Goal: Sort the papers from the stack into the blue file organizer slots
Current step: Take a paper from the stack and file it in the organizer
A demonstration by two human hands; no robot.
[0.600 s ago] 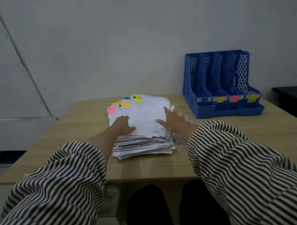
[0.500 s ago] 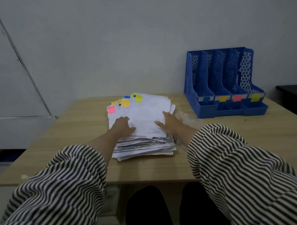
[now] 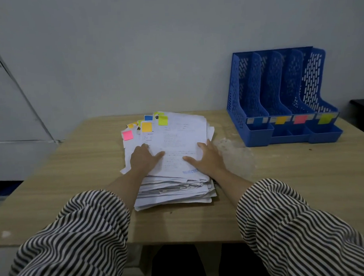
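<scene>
Papers point(image 3: 177, 138): one stack, two hands.

Bare table point(image 3: 281, 175) lies between paper stack point(image 3: 178, 179) and blue organizer point(image 3: 278, 97).

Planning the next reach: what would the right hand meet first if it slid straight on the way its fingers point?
Probably nothing solid: the right hand points up-left along the top sheet of the paper stack, toward its far edge, then bare table.

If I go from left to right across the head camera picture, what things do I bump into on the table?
Pink sticky note → left hand → right hand → blue file organizer, with label tabs blue, orange, red, yellow-green.
</scene>
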